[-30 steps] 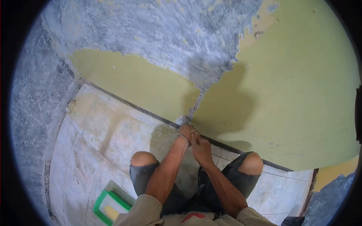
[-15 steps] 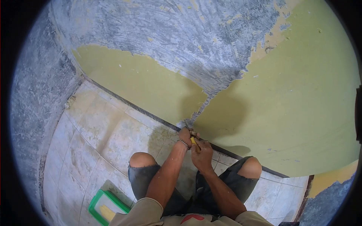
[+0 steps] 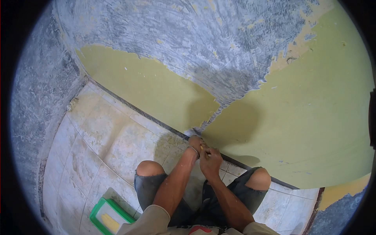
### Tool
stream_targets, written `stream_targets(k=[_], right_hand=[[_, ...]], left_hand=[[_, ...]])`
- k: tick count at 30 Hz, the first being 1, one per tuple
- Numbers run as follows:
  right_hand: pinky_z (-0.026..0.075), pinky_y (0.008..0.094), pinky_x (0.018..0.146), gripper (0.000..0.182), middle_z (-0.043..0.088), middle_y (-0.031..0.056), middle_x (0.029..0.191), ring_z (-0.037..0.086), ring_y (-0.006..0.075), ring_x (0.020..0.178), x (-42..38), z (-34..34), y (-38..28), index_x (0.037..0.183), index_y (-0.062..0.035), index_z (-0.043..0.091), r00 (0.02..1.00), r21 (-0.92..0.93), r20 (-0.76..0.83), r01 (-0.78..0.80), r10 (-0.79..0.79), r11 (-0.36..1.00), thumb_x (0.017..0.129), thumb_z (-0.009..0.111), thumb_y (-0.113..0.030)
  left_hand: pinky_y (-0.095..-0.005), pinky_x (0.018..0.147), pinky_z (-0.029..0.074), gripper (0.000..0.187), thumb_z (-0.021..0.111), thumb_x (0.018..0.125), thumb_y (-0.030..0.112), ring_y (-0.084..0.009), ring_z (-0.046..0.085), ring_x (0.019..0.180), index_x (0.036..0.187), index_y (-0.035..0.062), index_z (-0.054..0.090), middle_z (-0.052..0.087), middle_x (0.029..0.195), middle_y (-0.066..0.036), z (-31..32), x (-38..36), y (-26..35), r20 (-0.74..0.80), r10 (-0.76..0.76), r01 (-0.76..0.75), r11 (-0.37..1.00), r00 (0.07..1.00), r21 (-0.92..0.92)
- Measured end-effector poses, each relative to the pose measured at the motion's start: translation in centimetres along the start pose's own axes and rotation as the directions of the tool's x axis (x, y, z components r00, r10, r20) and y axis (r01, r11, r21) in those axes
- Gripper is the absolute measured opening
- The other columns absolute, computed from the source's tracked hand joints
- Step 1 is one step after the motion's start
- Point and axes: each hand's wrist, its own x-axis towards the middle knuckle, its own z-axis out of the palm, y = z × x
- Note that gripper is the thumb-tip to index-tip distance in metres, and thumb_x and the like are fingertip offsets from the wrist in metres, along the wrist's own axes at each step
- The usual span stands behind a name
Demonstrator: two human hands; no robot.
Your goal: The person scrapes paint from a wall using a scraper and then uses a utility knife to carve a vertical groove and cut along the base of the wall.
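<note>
My left hand (image 3: 195,142), with a bracelet at its wrist, is closed round the front of a scraper (image 3: 202,148) at the foot of the wall. Just behind it, my right hand (image 3: 210,159) grips the yellow handle, most of which the fingers cover. The blade end points at the wall and is hard to make out. Beside the hands, a narrow bare grey strip (image 3: 213,116) runs down through the yellow-green paint (image 3: 156,80) and widens above into a large grey scraped area (image 3: 176,35).
A dark skirting edge (image 3: 135,107) divides the wall from the dusty tiled floor (image 3: 92,147). A green-rimmed tray (image 3: 98,224) with a yellow piece (image 3: 110,222) in it stands at lower left. A rough grey side wall (image 3: 35,98) rises on the left. My bent knees flank my arms.
Both hands have shifted slightly to the right in view with the scraper, and less of its yellow handle shows. The camera view has also shifted a little.
</note>
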Motion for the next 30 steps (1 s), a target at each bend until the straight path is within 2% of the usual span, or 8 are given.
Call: stream_targets(k=[8,11,13,16,18,20,24,30], right_hand=[[0.048,0.0392,0.061,0.009,0.059,0.0168,0.073,0.059,0.0323,0.067,-1.1,0.3,0.3,0.073,0.0014,0.058,0.999,0.066,-0.036,-0.021,0.024,0.998,0.073,0.066,-0.001],[0.047,0.0394,0.061,0.008,0.059,0.0167,0.073,0.059,0.0323,0.068,-1.2,1.1,-0.1,0.074,0.0012,0.058,0.998,-0.002,-0.013,0.055,-0.055,0.999,0.074,0.065,-0.002],[0.046,0.0402,0.062,0.007,0.059,0.0167,0.073,0.059,0.0331,0.069,-1.3,0.8,-0.9,0.075,0.0002,0.058,1.0,0.005,-0.027,0.009,-0.009,1.0,0.075,0.063,-0.003],[0.045,0.0411,0.064,0.006,0.059,0.0167,0.073,0.058,0.0342,0.07,-1.4,3.4,0.3,0.074,-0.0005,0.058,0.999,-0.042,0.028,0.043,-0.042,0.998,0.075,0.063,-0.004],[0.045,0.0412,0.064,0.006,0.059,0.0166,0.073,0.058,0.0343,0.07,-2.2,1.8,-1.2,0.074,-0.0007,0.058,0.999,-0.024,0.007,0.037,-0.037,0.999,0.075,0.064,-0.004],[0.045,0.0412,0.065,0.007,0.059,0.0164,0.072,0.058,0.0343,0.07,-0.5,2.3,-1.7,0.074,-0.0008,0.058,0.997,-0.002,-0.043,0.062,-0.062,0.998,0.074,0.064,-0.003],[0.046,0.0415,0.065,0.007,0.06,0.0169,0.073,0.058,0.0343,0.071,-2.0,2.8,-0.1,0.074,0.0001,0.058,0.996,0.001,-0.003,0.087,-0.087,0.996,0.074,0.064,-0.003],[0.045,0.0417,0.063,0.007,0.059,0.0172,0.072,0.058,0.0347,0.07,-0.3,5.5,1.2,0.073,0.0012,0.057,0.994,-0.005,0.026,0.109,-0.109,0.994,0.075,0.063,-0.003]], left_hand=[[-0.0301,0.035,0.034,0.027,0.038,0.088,0.018,-0.0182,0.044,0.039,0.066,0.0087,0.051,0.048,0.053,-0.006,-4.2,4.1,0.1,0.064,0.087,-0.098,0.974,0.994,0.203],[-0.03,0.033,0.031,0.028,0.036,0.089,0.021,-0.0171,0.038,0.037,0.066,0.0109,0.047,0.043,0.051,-0.005,-3.7,2.9,0.8,0.194,-0.198,0.246,0.933,0.961,-0.263],[-0.0297,0.033,0.031,0.027,0.036,0.09,0.022,-0.0164,0.038,0.037,0.068,0.0101,0.047,0.043,0.053,-0.004,1.4,-3.6,3.0,-0.139,-0.048,0.044,0.998,0.989,-0.034],[-0.0299,0.039,0.038,0.025,0.037,0.091,0.015,-0.0181,0.05,0.047,0.074,0.0062,0.053,0.053,0.063,-0.009,-4.7,2.7,1.4,0.187,0.032,-0.061,0.987,0.982,0.151],[-0.0301,0.042,0.043,0.024,0.038,0.091,0.011,-0.0193,0.058,0.053,0.078,0.0036,0.056,0.06,0.069,-0.011,-8.3,9.4,-3.8,0.494,0.487,-0.689,0.419,0.72,0.591],[-0.0292,0.041,0.041,0.025,0.041,0.091,0.016,-0.018,0.055,0.051,0.078,0.0026,0.057,0.059,0.067,-0.01,-2.6,1.4,1.3,0.077,0.09,-0.102,0.978,0.993,0.181],[-0.0306,0.041,0.04,0.028,0.049,0.088,0.025,-0.0168,0.054,0.051,0.077,0.0012,0.058,0.058,0.065,-0.009,-5.8,2.6,0.2,0.381,0.285,-0.475,0.583,0.879,0.66],[-0.0313,0.041,0.039,0.027,0.044,0.09,0.025,-0.0165,0.052,0.049,0.077,0.0061,0.057,0.054,0.061,-0.005,-4.1,2.8,3.3,0.072,-0.115,0.114,0.993,0.991,0.016]])
